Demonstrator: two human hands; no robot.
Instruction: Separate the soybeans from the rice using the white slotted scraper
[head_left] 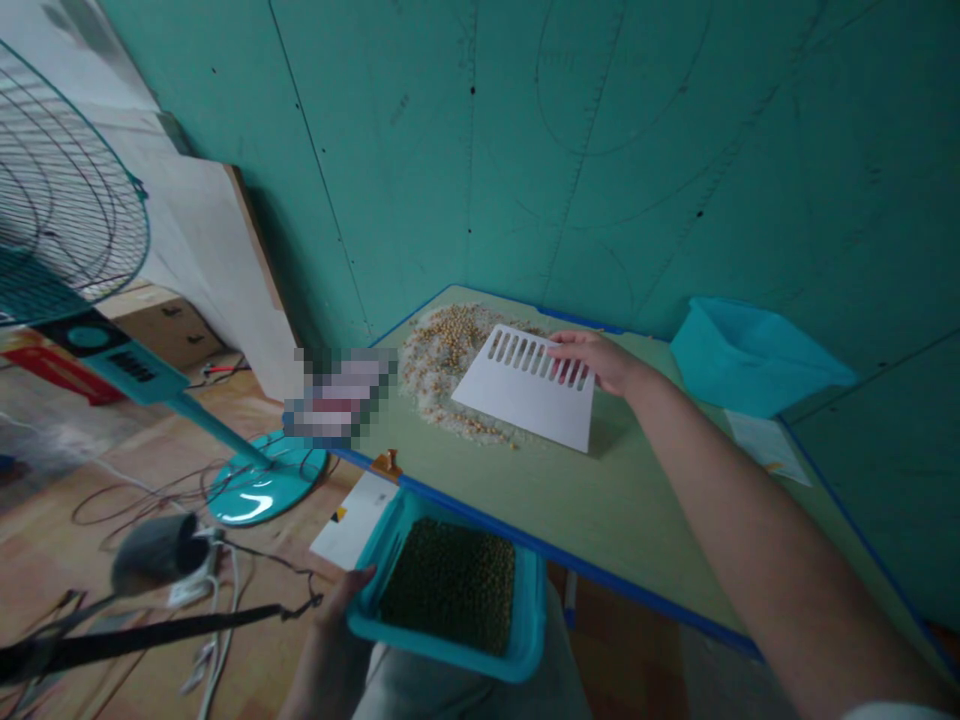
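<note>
My right hand [596, 360] reaches across the pale green table [600, 500] and grips the slotted top edge of a white flat scraper board [525, 392]. The board leans over a pile of mixed rice and yellow beans [442, 350] at the table's far left corner. My left hand [341, 600] holds the left rim of a teal tray [529, 610] filled with green beans [450, 585], which rests on my lap below the table's blue-edged front.
A second teal container [750, 350] stands at the table's far right against the green wall, with a paper sheet [769, 445] beside it. A teal standing fan [67, 250], cables and a white paper [352, 520] occupy the wooden floor at left.
</note>
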